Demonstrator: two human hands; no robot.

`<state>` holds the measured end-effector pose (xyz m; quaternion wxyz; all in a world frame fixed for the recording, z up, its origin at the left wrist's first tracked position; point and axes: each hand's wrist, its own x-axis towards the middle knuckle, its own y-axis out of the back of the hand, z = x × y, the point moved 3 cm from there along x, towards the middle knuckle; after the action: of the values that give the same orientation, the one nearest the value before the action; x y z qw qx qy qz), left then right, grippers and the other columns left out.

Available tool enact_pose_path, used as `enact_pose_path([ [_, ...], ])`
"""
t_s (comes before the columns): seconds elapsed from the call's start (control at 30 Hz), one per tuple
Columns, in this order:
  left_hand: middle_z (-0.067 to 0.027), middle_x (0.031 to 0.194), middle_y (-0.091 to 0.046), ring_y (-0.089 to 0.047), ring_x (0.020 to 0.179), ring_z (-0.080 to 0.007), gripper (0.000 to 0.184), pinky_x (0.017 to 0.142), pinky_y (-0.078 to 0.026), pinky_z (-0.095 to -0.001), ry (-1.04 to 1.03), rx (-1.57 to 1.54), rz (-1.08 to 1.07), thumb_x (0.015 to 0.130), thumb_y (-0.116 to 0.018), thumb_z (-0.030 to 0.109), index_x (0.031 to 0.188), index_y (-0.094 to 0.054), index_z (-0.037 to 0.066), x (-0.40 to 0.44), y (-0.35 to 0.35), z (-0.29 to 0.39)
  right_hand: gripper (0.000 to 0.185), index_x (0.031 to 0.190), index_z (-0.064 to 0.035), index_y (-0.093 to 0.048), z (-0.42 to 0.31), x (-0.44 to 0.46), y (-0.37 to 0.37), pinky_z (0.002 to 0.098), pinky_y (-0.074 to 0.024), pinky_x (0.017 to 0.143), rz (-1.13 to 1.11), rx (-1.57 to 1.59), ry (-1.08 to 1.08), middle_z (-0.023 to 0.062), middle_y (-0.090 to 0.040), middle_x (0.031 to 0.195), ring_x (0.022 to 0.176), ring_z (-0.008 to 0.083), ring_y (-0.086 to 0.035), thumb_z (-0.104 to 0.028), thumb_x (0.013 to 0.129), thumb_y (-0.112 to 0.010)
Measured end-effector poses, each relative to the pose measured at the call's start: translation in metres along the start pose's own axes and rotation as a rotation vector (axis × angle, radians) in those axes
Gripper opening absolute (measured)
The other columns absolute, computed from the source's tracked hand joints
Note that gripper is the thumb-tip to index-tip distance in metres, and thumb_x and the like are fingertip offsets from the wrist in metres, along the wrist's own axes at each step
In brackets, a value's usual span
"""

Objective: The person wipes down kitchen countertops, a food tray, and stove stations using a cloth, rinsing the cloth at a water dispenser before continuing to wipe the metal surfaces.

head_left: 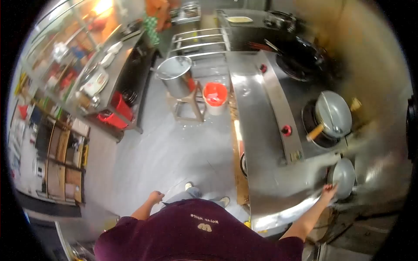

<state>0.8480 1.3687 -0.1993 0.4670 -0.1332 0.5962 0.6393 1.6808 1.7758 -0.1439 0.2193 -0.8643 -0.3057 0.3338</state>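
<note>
My right hand [329,190] reaches out over the right end of the steel counter. Its fingers are closed at the near edge of a round grey pan [344,179], which looks tilted; the exact grip is too small to make out. Behind that pan, a larger grey pan [333,111] with a wooden handle [315,132] rests on a burner, with a thin utensil lying in it. My left hand [156,196] hangs low beside my body, away from the counter. Its fingers look curled in, and I see nothing in them.
A steel stove counter [257,113] with red knobs runs along my right. A dark wok [300,61] sits farther back. On the floor ahead stand a tall pot [174,76] on a stool [185,104] and a red-topped bucket [215,98]. Shelving [65,143] lines the left.
</note>
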Motion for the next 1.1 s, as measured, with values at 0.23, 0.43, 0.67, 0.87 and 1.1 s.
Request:
enact_pose_path([
  [0.23, -0.0127, 0.072, -0.067, -0.063, 0.055, -0.0194, 0.037, 0.055, -0.053, -0.0317, 0.114, -0.309, 0.126, 0.077, -0.057, 0.03, 0.092, -0.066, -0.003, 0.008, 0.03, -0.012, 0.024, 0.065, -0.0191, -0.042, 0.18, -0.146, -0.019, 0.0198, -0.0285, 0.032, 0.037, -0.22, -0.35, -0.0062, -0.036, 0.048, 0.037, 0.0065, -0.034, -0.031, 0.084, -0.051],
  [0.43, -0.0105, 0.072, -0.067, -0.061, 0.053, -0.0186, 0.037, 0.054, -0.052, -0.0316, 0.083, -0.363, 0.046, 0.078, -0.056, 0.031, 0.095, -0.065, -0.001, 0.089, 0.062, -0.035, 0.015, 0.084, -0.007, -0.058, 0.413, -0.393, -0.16, 0.0237, -0.0369, 0.041, -0.952, -1.176, -0.775, 0.0004, -0.046, 0.06, 0.048, 0.0102, -0.043, -0.021, 0.082, -0.057],
  [0.67, -0.0107, 0.072, -0.066, -0.061, 0.053, -0.0189, 0.037, 0.055, -0.051, -0.0318, 0.045, -0.494, 0.053, 0.079, -0.054, 0.033, 0.093, -0.065, 0.001, 0.176, 0.163, -0.044, 0.025, 0.095, 0.0001, -0.061, 0.617, -0.503, -0.307, 0.0269, -0.0456, 0.053, -1.793, -1.448, -0.248, 0.0061, -0.059, 0.07, 0.06, 0.0132, -0.057, -0.022, 0.085, -0.058],
  [0.87, -0.0103, 0.07, -0.066, -0.06, 0.052, -0.0187, 0.036, 0.055, -0.05, -0.032, -0.029, -0.539, 0.077, 0.079, -0.054, 0.033, 0.093, -0.064, 0.001, 0.255, 0.248, -0.046, 0.023, 0.092, 0.002, -0.061, 0.7, -0.543, -0.389, 0.0258, -0.0462, 0.058, -1.806, -1.566, -0.068, 0.0065, -0.062, 0.072, 0.066, 0.0125, -0.059, -0.019, 0.085, -0.056],
  [1.1, -0.0108, 0.07, -0.066, -0.06, 0.05, -0.0192, 0.036, 0.054, -0.05, -0.0331, 0.126, -0.665, 0.067, 0.079, -0.054, 0.032, 0.091, -0.064, -0.001, 0.344, 0.302, -0.057, 0.032, 0.095, 0.0027, -0.061, 0.813, -0.587, -0.482, 0.0307, -0.0474, 0.065, -2.187, -1.734, -0.238, 0.0089, -0.063, 0.077, 0.072, 0.0157, -0.061, -0.027, 0.086, -0.054],
])
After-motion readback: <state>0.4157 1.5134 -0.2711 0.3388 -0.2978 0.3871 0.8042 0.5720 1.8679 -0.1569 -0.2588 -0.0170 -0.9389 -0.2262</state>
